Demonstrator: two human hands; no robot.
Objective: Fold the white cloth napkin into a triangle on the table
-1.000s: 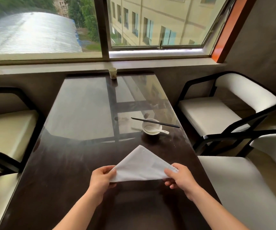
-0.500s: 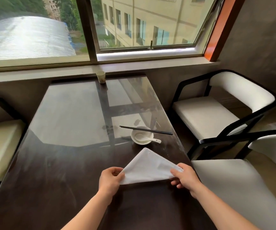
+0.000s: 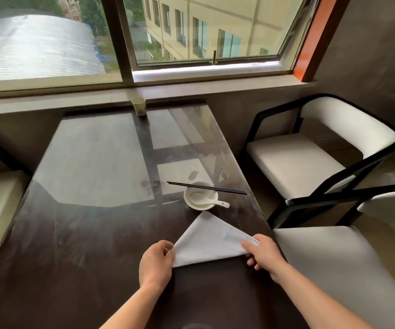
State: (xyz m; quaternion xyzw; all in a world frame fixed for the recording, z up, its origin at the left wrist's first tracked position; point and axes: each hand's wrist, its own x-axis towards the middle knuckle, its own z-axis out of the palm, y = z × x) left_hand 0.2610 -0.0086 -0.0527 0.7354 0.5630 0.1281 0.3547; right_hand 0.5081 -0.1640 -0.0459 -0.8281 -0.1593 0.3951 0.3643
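The white cloth napkin (image 3: 209,241) lies as a triangle on the dark glossy table (image 3: 92,233), its apex pointing away from me toward a bowl. My left hand (image 3: 156,264) pinches the napkin's near left corner. My right hand (image 3: 264,254) pinches the right corner, close to the table's right edge. The long folded edge runs between my two hands.
A white bowl (image 3: 200,195) with a white spoon (image 3: 206,200) sits just beyond the napkin's apex, black chopsticks (image 3: 206,187) laid across it. A paper cup (image 3: 139,106) stands at the far edge by the window. White-cushioned chairs (image 3: 293,162) flank the table.
The view has shifted, so the table sits further right in frame. My hands and the napkin have moved toward the table's right edge and nearer the bowl, grips unchanged.
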